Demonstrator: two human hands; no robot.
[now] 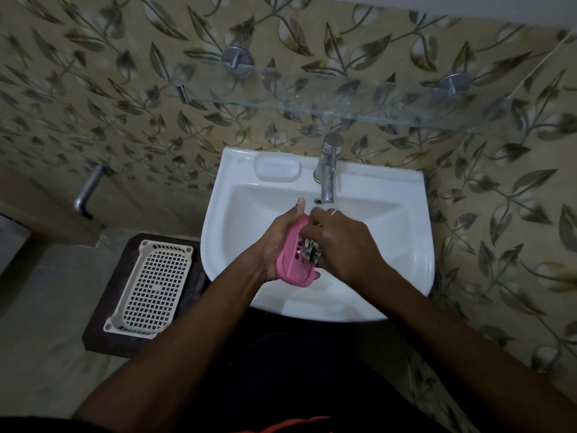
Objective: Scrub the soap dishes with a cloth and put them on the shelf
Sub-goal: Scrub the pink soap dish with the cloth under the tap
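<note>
Over the white sink (415,264), my left hand (276,239) grips a pink soap dish (290,264), tilted on its side. My right hand (340,242) is closed on a dark patterned cloth (310,253) and presses it against the dish's inner face. A second soap dish (277,167), white and translucent, rests on the sink's back ledge left of the tap (326,173). The glass shelf (359,112) hangs on the wall above the sink with nothing on it.
A cream perforated plastic basket (150,284) lies on a dark stool (93,332) left of the sink. A metal pipe (89,190) sticks out from the left wall. Leaf-patterned tiles cover the walls.
</note>
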